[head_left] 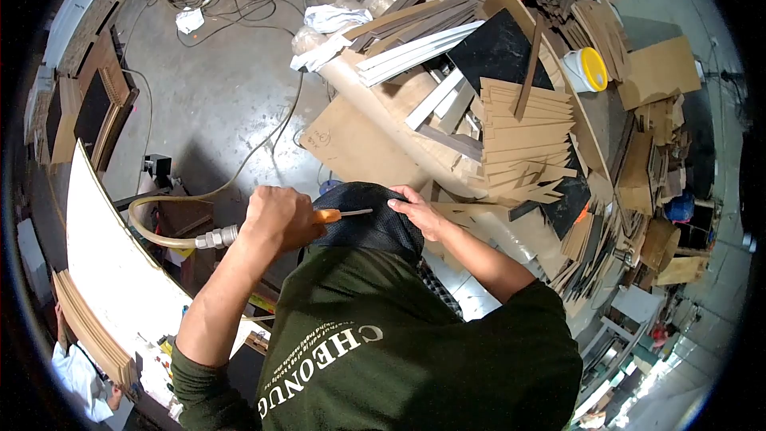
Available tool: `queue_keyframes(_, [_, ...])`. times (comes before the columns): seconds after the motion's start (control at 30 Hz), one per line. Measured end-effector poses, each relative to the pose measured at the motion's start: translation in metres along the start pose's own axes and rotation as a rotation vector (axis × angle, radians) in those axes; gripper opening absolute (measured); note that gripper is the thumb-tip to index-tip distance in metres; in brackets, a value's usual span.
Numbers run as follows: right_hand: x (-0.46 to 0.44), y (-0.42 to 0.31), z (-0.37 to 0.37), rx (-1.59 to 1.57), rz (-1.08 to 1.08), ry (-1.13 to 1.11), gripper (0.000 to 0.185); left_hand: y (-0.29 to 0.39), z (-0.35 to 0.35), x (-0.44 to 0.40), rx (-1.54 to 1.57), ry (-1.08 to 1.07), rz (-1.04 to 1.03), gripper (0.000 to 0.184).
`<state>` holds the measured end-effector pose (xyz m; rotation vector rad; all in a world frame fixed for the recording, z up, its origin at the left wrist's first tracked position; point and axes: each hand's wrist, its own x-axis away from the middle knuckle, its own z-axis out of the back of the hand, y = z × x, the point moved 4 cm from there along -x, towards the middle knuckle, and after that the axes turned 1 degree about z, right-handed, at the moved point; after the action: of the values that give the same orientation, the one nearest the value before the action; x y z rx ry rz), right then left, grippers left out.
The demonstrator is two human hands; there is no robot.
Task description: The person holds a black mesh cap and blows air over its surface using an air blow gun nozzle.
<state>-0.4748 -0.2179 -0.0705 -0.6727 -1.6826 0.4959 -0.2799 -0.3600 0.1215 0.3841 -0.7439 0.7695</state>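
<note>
My left hand (279,218) is wrapped round an orange air blow gun (325,215), its thin metal nozzle pointing right. A pale hose (148,233) joins the gun through a metal coupling (217,237). The nozzle lies over a dark mesh cloth (363,227) in front of my body. My right hand (416,211) pinches the cloth's upper right edge between thumb and fingers. The lower part of the cloth is hidden behind my green shirt (415,343).
A pile of boards and strips (523,132) lies ahead to the right. A curved white panel (108,263) stands at the left, with another person's arm (60,323) beyond it. Cables (275,132) run over the floor; yellow-lidded buckets (586,70) stand farther off.
</note>
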Motion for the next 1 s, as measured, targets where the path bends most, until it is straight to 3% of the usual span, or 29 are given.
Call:
queue_keyframes(0.2, [-0.002,-0.009,-0.008,0.166,0.061,0.081,0.042,0.017,-0.003,0.011,-0.005,-0.004,-0.092,0.038])
queue_keyframes(0.4, [-0.003,-0.009,-0.007,0.260,0.061,0.101,0.041,0.027,0.003,0.016,0.005,0.001,-0.154,0.042])
queue_keyframes(0.5, [-0.003,-0.009,-0.004,0.285,0.062,0.105,0.041,0.023,-0.006,0.009,-0.051,0.012,-0.077,0.044])
queue_keyframes(0.6, [0.001,-0.013,-0.004,0.262,0.071,0.062,0.051,0.007,0.005,0.002,0.023,0.033,0.079,0.042])
queue_keyframes(0.8, [0.009,-0.024,-0.007,0.437,0.209,0.108,0.080,-0.008,0.005,0.001,-0.034,0.042,0.066,0.039])
queue_keyframes(1.0, [0.020,-0.037,-0.015,0.548,0.264,0.101,0.090,-0.004,-0.001,0.000,-0.017,0.023,0.048,0.044])
